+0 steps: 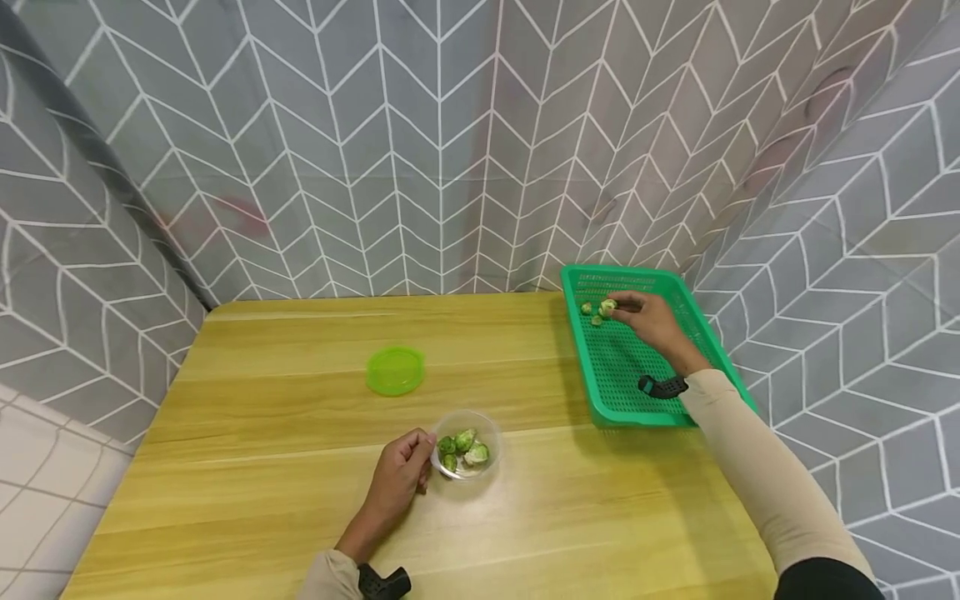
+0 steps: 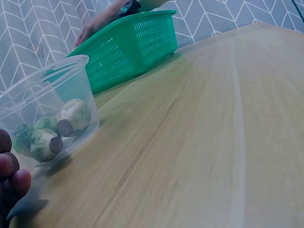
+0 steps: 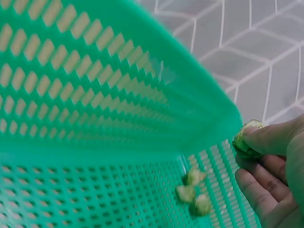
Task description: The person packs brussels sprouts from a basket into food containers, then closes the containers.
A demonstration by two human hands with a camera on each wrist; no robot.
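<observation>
My right hand (image 1: 652, 322) pinches a Brussels sprout (image 3: 246, 139) between thumb and fingers, above the far end of the green basket (image 1: 592, 367). Below it, several more sprouts (image 3: 185, 193) lie together in the basket's corner. On the table, my left hand (image 1: 401, 471) holds the rim of a clear plastic tub (image 1: 491, 446) from its left side, thumb and curled fingers at the edge. Inside the tub sit several green Brussels sprouts (image 2: 75, 117), their cut stems showing in the left wrist view. Only the fingertips of the left hand appear in that view.
A round, bright green lid (image 1: 395, 371) lies flat on the wooden table (image 1: 262, 375) behind the tub. The basket stands at the table's right side, close to the patterned grey curtain (image 1: 442, 150). That curtain hangs behind and along the sides.
</observation>
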